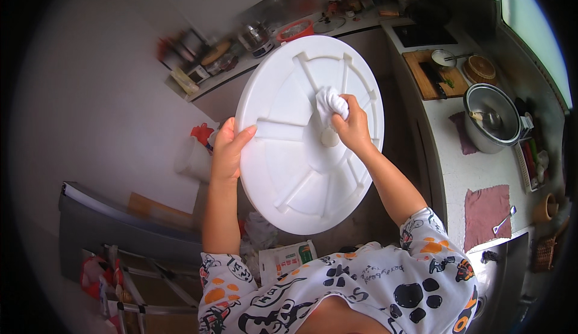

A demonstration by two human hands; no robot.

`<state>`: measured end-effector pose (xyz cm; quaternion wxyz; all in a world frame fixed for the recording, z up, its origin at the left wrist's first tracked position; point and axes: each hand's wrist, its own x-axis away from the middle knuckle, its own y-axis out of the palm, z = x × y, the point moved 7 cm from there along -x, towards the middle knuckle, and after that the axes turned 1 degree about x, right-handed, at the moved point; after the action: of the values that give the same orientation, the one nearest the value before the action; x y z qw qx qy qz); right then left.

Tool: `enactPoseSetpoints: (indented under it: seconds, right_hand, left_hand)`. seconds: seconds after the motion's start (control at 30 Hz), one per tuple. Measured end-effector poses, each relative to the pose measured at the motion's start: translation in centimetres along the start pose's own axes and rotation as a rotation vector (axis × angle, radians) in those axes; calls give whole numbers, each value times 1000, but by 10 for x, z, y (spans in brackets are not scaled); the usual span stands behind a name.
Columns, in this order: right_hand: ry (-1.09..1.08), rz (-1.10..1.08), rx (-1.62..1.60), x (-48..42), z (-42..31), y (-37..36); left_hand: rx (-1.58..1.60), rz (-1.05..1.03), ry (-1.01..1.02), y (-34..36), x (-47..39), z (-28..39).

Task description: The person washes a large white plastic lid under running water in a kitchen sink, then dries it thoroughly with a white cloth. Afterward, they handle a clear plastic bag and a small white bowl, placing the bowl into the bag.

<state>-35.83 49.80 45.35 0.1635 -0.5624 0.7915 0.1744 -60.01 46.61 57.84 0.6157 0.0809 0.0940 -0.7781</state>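
A large round white plastic lid [280,153] with raised ribs is held up, tilted, in front of my body. My left hand [229,146] grips its left rim, the thumb lying over the edge on the ribbed face. In my right hand [354,124] is a bunched white cloth [330,103], which touches the lid near its centre. Just below the cloth, a small round disc [330,137] shows at the lid's middle. The fingers of my left hand behind the rim are mostly hidden.
On the right counter [451,167] are a wooden cutting board [413,69] with a knife [433,80], a metal pot [492,117] and a reddish cloth [485,212] under a spoon [505,221]. A red basin [295,30] stands on the back counter. Bags [289,259] lie below the lid.
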Motion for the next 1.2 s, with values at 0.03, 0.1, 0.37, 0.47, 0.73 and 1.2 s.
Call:
enactPoseSetpoints:
  seconds: [0.03,0.1,0.37,0.47,0.73,1.2]
  right_hand:
    - [-160,45,89,-2,-26,-3]
    - [-478,139,268,-6,-79,4]
    - [-625,111,63,27,-115,38]
    - [-665,1,-37,42,-137,38]
    - [-469,-112,335,33,-88,3]
    - [-529,-494,606,28,-140,19]
  left_hand:
    - [-8,-17,-1,4,1,-1]
    - [-22,-56,-6,19,-3,-1]
    - [45,-96,65,48,-10,25]
    - [64,-92,130,55,-8,37]
    - [83,-131,184,51,4,40]
    - [-1,-79,277,52,17,31]
